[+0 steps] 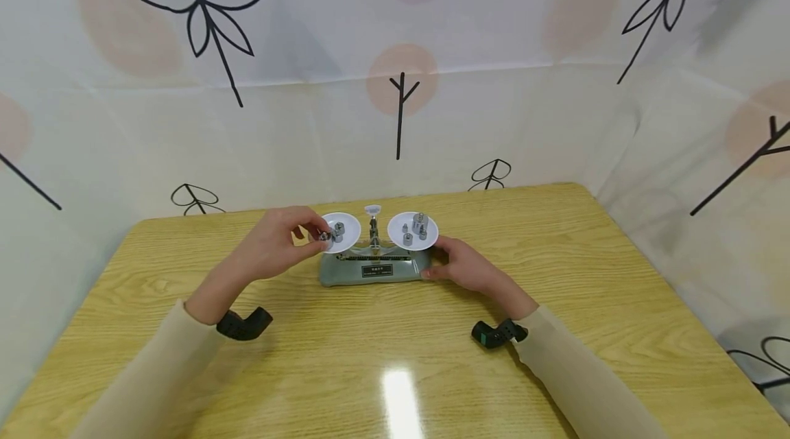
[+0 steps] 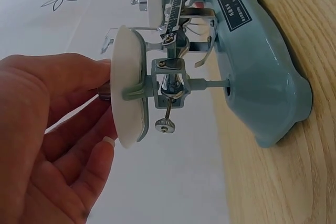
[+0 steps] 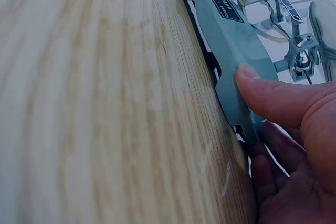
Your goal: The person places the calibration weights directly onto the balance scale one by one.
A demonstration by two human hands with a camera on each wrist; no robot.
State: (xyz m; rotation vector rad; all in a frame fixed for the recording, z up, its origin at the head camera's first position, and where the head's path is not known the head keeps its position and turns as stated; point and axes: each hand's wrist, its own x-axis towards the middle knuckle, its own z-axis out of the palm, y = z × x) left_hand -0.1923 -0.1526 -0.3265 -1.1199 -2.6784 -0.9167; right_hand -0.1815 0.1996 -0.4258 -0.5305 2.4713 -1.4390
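A balance scale with a pale blue-green base (image 1: 336,272) stands on the table. Over its white left pan (image 1: 352,225), my left hand (image 1: 274,241) pinches a small metal weight (image 2: 104,91) between thumb and fingers. Whether that weight touches the pan is hard to tell. Beside it on this pan stand other small weights (image 1: 339,228). My right hand (image 1: 468,265) grips the right end of the base, thumb (image 3: 249,72) on the front and fingers at the end and behind. The right pan (image 1: 395,228) bears a larger weight (image 1: 420,222) and several smaller ones.
The wooden table (image 1: 345,357) extends around the scale, with its back edge close to a patterned cloth (image 1: 308,137). A chrome adjusting knob (image 2: 165,125) sticks out below the left pan. Each wrist wears a black camera mount (image 1: 245,324).
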